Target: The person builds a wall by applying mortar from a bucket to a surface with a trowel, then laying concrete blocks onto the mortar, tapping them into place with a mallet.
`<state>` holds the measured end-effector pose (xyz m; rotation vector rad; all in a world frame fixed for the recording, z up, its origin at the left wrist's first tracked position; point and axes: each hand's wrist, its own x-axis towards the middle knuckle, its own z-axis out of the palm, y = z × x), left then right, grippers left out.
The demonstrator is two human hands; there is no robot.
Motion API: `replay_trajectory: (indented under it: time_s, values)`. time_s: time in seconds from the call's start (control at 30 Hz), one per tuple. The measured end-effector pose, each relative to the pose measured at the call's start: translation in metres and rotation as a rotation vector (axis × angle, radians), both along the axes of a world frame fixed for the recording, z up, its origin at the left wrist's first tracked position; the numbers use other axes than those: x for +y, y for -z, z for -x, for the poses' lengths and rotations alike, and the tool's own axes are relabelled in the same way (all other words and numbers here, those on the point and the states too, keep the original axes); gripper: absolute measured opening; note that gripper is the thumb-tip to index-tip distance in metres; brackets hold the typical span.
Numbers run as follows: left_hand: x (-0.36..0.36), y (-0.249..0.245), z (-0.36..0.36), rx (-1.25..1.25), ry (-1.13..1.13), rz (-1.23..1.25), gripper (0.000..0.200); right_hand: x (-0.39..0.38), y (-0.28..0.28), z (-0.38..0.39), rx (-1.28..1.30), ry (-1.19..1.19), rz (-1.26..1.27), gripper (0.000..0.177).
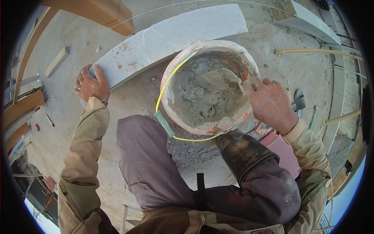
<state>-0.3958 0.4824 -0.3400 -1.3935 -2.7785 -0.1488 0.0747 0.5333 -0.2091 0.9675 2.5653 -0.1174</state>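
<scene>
L hand [92,85] rests unclenched on block's [175,35] L end; R hand [272,103] curled at bucket [224,45] rim, can't tell what's in grip. Mortar [194,93] in bucket, beside block. Prob. best: work low, wrist steady, scrape excess inside.

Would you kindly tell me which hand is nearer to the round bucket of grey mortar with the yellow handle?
Right. The right hand is at the right side of the bucket; the left hand is apart from it, at the left end of the long whitish block.
</scene>
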Motion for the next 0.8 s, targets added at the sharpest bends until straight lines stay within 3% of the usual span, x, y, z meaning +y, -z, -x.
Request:
replay_trajectory:
  time_s: [0.1, 0.3, 0.37, 0.6, 0.67, 0.8]
  values:
    - [0.001, 0.000, -0.001, -0.006, -0.031, 0.012, 0.058, -0.016, 0.009, 0.003, 0.055, -0.077, -0.079, 0.033]
    - [0.001, -0.007, -0.007, -0.039, -0.042, 0.004, 0.061, -0.045, 0.001, 0.011, 0.039, -0.048, 0.003, 0.029]
    - [0.001, -0.004, -0.006, -0.026, -0.050, 0.004, 0.062, -0.056, -0.001, 0.012, 0.054, 0.029, 0.198, 0.030]
    - [0.000, -0.001, -0.004, -0.021, -0.051, 0.007, 0.063, -0.057, -0.022, 0.000, 0.102, 0.225, 0.383, 0.024]
    - [0.001, -0.003, -0.005, -0.027, -0.056, 0.019, 0.063, -0.045, -0.024, -0.014, 0.320, 0.420, 0.689, 0.022]
    - [0.000, -0.003, -0.004, -0.018, -0.045, 0.027, 0.060, -0.029, -0.018, -0.039, 0.371, 0.520, 0.796, 0.024]
